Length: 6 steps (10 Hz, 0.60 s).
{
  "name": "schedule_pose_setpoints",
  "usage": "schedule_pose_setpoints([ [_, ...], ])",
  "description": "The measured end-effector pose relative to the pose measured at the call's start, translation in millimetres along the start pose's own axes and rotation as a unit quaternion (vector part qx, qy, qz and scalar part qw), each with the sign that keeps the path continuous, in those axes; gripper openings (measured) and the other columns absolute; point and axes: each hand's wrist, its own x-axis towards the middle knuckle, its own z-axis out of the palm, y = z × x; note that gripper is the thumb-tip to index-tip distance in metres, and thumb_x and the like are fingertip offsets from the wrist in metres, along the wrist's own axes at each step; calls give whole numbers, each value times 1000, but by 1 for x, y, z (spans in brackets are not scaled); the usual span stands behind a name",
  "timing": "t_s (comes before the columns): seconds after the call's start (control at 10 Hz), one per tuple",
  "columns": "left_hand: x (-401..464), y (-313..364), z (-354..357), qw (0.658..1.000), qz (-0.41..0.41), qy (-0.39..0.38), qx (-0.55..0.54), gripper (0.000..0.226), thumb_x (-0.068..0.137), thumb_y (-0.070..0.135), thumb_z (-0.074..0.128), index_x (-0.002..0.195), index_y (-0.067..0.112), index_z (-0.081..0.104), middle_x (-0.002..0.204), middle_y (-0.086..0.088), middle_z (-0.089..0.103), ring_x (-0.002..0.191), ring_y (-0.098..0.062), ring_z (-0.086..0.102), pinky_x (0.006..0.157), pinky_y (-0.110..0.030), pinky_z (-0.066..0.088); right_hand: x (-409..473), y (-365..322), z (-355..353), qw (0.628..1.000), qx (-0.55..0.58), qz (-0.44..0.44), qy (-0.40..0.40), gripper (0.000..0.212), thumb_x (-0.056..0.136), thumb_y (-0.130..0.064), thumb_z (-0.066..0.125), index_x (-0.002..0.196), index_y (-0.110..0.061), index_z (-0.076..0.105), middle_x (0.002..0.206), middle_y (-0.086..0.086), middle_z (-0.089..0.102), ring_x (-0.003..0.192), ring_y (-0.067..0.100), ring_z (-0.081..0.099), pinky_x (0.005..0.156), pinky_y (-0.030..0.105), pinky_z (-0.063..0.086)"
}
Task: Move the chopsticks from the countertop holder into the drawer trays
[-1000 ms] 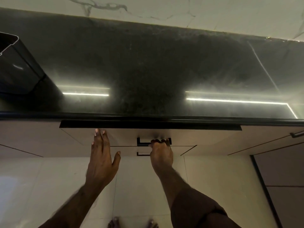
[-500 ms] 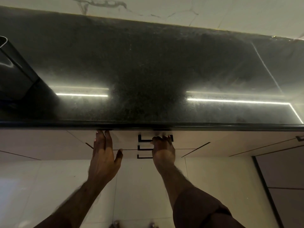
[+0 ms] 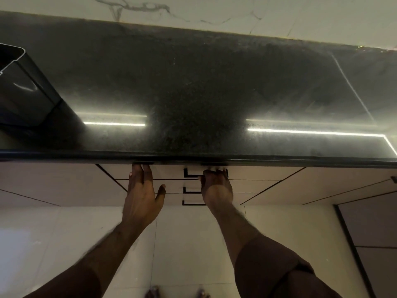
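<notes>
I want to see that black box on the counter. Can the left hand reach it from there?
Probably yes. The left hand lies flat on the drawer front, holding nothing, and only bare countertop lies before the box.

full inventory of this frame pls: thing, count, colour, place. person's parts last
countertop: 1, black speckled, across the upper half
holder: 1, dark and glossy, far left on the countertop, cut off by the frame; contents not visible
wall: 1, white marbled, behind the countertop
drawer fronts: a stack, beige, below the counter edge, all look closed
drawer handles: 3 showing, black, centre of the stack
floor: pale tiles, bottom
left hand: 1, fingers straight, flat against the top drawer front
right hand: 1, fingers curled in a grip on the top handle
feet: 2, bottom edge
</notes>
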Motion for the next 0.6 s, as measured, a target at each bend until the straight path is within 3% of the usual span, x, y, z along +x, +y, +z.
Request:
schedule_pose_setpoints([
  [0.1,-5,11,-6,1000,6,12,5,79,87,28,65,148,2,21,151,-23,27,134,-40,36,105,-52,40,-11,4,-8,993,13,-50,105,23,94,-29,59,109,-14,68,93,9,71,89,26,66,80,36,55],
  [0.2,-16,21,-13,999,25,28,10,67,91,31,55,146,1,31,149,-23,36,138,-37,36,109,-55,35,-19,8,-21,993,30,-59,102,30,93,-39,58,109,-16,66,87,5,70,76,20,65,65,29,47],
  [0.3,-21,34,-28,997,68,43,6,58,90,30,50,139,0,44,140,-21,49,132,-35,45,106,-52,40,-25,11,-44,987,22,-84,138,31,92,-42,55,100,-16,69,80,3,70,70,18,64,63,26,47],
  [0.5,-14,74,-79,985,139,98,-41,37,91,27,50,107,1,70,110,-18,71,99,-30,70,82,-42,57,-36,1,-106,959,14,-126,254,29,85,-38,64,62,-20,59,54,-5,59,44,14,50,53,21,31],
  [0.6,-7,95,-105,975,174,132,-41,28,90,17,61,110,0,68,114,-20,68,104,-31,68,88,-45,55,-42,-9,-140,951,43,-144,270,33,87,-38,62,61,-25,48,54,-10,45,47,9,35,54,22,29],
])
